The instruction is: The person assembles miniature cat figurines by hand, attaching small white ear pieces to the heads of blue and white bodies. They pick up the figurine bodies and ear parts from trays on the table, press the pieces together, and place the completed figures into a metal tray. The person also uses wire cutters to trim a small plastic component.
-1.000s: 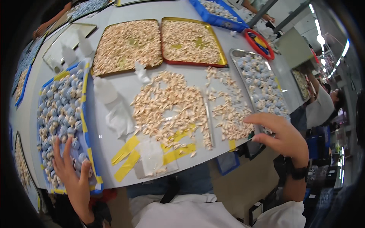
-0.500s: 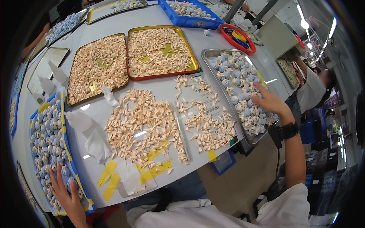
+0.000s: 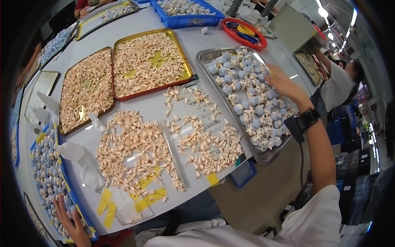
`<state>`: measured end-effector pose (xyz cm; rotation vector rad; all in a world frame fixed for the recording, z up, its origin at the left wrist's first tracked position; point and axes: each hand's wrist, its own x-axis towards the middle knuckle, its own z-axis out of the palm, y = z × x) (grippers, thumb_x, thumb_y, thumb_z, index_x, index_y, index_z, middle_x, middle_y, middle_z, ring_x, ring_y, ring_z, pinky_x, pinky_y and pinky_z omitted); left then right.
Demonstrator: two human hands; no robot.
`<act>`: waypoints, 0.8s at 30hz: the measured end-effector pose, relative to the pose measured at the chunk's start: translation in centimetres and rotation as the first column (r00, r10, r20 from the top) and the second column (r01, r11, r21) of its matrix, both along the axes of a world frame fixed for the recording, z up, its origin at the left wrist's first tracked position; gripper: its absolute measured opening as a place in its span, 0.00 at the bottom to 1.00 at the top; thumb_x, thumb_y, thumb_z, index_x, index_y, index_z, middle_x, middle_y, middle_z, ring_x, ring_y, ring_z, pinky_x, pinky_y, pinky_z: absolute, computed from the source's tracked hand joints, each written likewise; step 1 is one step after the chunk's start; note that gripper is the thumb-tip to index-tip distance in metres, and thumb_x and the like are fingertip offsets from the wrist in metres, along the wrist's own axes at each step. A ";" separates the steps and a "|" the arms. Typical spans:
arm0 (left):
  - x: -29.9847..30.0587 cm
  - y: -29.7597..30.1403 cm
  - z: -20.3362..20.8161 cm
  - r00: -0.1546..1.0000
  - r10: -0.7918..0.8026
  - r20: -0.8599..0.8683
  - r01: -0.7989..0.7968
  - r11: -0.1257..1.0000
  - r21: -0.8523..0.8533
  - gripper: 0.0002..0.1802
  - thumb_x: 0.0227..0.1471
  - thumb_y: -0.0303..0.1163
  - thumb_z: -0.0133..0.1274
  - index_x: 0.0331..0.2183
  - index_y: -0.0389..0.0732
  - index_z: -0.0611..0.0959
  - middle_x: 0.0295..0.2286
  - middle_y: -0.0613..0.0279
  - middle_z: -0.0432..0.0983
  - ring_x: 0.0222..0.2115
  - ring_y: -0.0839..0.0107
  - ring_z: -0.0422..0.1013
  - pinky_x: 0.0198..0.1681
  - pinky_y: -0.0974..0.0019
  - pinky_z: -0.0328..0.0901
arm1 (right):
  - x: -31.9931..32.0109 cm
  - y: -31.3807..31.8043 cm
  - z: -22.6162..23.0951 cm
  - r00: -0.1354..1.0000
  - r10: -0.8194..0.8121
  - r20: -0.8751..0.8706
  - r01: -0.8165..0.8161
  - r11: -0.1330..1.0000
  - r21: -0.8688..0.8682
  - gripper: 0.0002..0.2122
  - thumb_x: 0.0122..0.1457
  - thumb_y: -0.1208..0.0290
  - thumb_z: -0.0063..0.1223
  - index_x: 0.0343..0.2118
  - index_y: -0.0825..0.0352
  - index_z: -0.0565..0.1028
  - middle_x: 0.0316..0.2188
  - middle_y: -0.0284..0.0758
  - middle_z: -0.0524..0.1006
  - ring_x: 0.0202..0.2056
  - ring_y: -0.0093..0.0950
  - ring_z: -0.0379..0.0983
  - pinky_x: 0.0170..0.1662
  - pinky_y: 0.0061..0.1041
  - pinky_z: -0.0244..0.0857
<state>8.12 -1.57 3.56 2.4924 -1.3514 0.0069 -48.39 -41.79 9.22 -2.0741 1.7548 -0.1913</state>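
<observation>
My right hand (image 3: 286,85) reaches over the far right side of a silver metal tray (image 3: 265,158), its fingers stretched out and apart, with nothing seen in them. Small round blue-and-cream pieces (image 3: 253,105) fill much of that tray. At the lower left, my left hand (image 3: 73,225) lies with spread fingers on more such pieces in a blue tray (image 3: 70,185) edged with yellow tape. Part of that hand is cut off by the frame's dark rim. Between my hands, small cream pointed pieces (image 3: 133,148) are scattered over the white table (image 3: 197,181).
Two gold trays (image 3: 187,68) of cream pieces stand farther back. White squeeze bottles (image 3: 70,151) and crumpled tissue (image 3: 90,175) are beside the left tray. A blue crate (image 3: 185,20) and a red basket (image 3: 242,45) sit at the back. Another person (image 3: 339,103) works at right.
My right hand has moved farther away across the silver tray, toward its right edge. My left hand stays at the blue tray's near end. The whole view has shifted a little.
</observation>
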 end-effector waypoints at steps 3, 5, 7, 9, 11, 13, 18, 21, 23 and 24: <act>0.7 0.5 -0.3 1.000 -0.007 -0.014 0.007 1.000 -0.016 0.26 0.59 0.38 0.40 0.57 0.41 0.64 0.60 0.53 0.50 0.62 0.59 0.44 0.62 0.56 0.40 | 1.8 0.7 -1.5 0.976 0.184 -0.118 -0.186 0.982 -0.005 0.33 0.59 0.47 0.41 0.63 0.60 0.50 0.64 0.49 0.42 0.63 0.42 0.47 0.61 0.34 0.47; -1.1 -0.3 1.1 0.998 -0.018 0.056 0.019 1.000 -0.019 0.25 0.58 0.41 0.45 0.54 0.40 0.69 0.56 0.48 0.57 0.58 0.56 0.53 0.58 0.56 0.47 | 3.4 2.5 -1.4 0.977 0.211 0.015 -0.211 0.972 0.102 0.33 0.61 0.48 0.39 0.64 0.60 0.48 0.65 0.50 0.36 0.65 0.43 0.39 0.63 0.34 0.41; -1.7 -0.6 1.6 0.999 -0.017 0.042 0.017 1.000 -0.013 0.26 0.58 0.45 0.47 0.53 0.41 0.70 0.56 0.45 0.57 0.57 0.52 0.53 0.58 0.55 0.48 | 2.6 2.4 -1.6 0.975 0.211 -0.066 -0.209 0.977 0.036 0.33 0.61 0.48 0.39 0.64 0.60 0.48 0.65 0.50 0.36 0.65 0.43 0.38 0.64 0.34 0.40; -1.4 -0.7 1.5 0.998 -0.004 -0.062 0.004 1.000 -0.005 0.29 0.57 0.48 0.46 0.55 0.42 0.68 0.60 0.44 0.49 0.60 0.48 0.46 0.60 0.52 0.42 | 1.8 2.5 -1.9 0.978 0.173 -0.120 -0.172 0.985 0.018 0.33 0.61 0.48 0.39 0.64 0.60 0.48 0.65 0.50 0.37 0.65 0.43 0.37 0.64 0.35 0.39; -1.2 -0.5 1.5 0.999 0.006 -0.038 -0.006 1.000 0.001 0.29 0.57 0.48 0.46 0.55 0.43 0.68 0.59 0.44 0.49 0.60 0.49 0.46 0.60 0.52 0.43 | 1.6 2.5 -2.1 0.981 0.121 -0.151 -0.116 0.992 0.045 0.32 0.61 0.49 0.39 0.64 0.60 0.49 0.64 0.51 0.37 0.65 0.44 0.37 0.64 0.35 0.39; -1.1 -0.4 1.2 0.999 0.007 -0.036 -0.007 1.000 -0.003 0.30 0.57 0.49 0.46 0.56 0.43 0.68 0.59 0.43 0.50 0.60 0.49 0.46 0.60 0.51 0.44 | 1.7 3.3 -1.7 0.980 0.185 -0.074 -0.185 0.983 0.004 0.32 0.61 0.50 0.40 0.63 0.61 0.49 0.64 0.52 0.39 0.65 0.45 0.37 0.64 0.35 0.38; -0.6 0.2 0.8 0.996 0.015 -0.086 -0.016 1.000 -0.013 0.32 0.56 0.50 0.47 0.57 0.44 0.67 0.60 0.44 0.47 0.61 0.50 0.44 0.60 0.50 0.42 | 1.1 8.0 0.6 0.951 0.162 -0.263 -0.177 0.983 -0.036 0.31 0.61 0.53 0.41 0.63 0.62 0.50 0.64 0.51 0.41 0.65 0.47 0.37 0.63 0.39 0.37; -1.1 -0.1 1.0 0.998 -0.033 0.060 0.034 0.999 -0.013 0.26 0.58 0.45 0.45 0.52 0.38 0.70 0.55 0.42 0.57 0.56 0.47 0.53 0.56 0.49 0.49 | 0.4 11.3 -0.7 0.974 0.164 -0.154 -0.167 0.986 -0.006 0.30 0.61 0.55 0.40 0.63 0.62 0.50 0.64 0.51 0.42 0.64 0.48 0.38 0.63 0.42 0.36; 0.2 0.1 -0.2 0.999 -0.012 -0.050 0.009 0.998 -0.059 0.25 0.59 0.40 0.42 0.56 0.39 0.66 0.59 0.50 0.52 0.60 0.56 0.46 0.60 0.55 0.43 | 0.9 12.8 -1.7 0.978 0.150 -0.143 -0.156 0.987 -0.031 0.29 0.62 0.56 0.39 0.63 0.62 0.50 0.64 0.51 0.41 0.64 0.48 0.38 0.63 0.44 0.34; 0.8 0.5 -0.8 0.994 -0.003 -0.106 -0.005 0.997 -0.079 0.26 0.60 0.38 0.40 0.57 0.40 0.64 0.60 0.53 0.50 0.63 0.61 0.43 0.62 0.57 0.40 | 1.1 12.8 -2.0 0.978 0.147 -0.149 -0.155 0.987 -0.046 0.29 0.62 0.56 0.39 0.63 0.62 0.50 0.64 0.51 0.41 0.64 0.48 0.39 0.63 0.44 0.34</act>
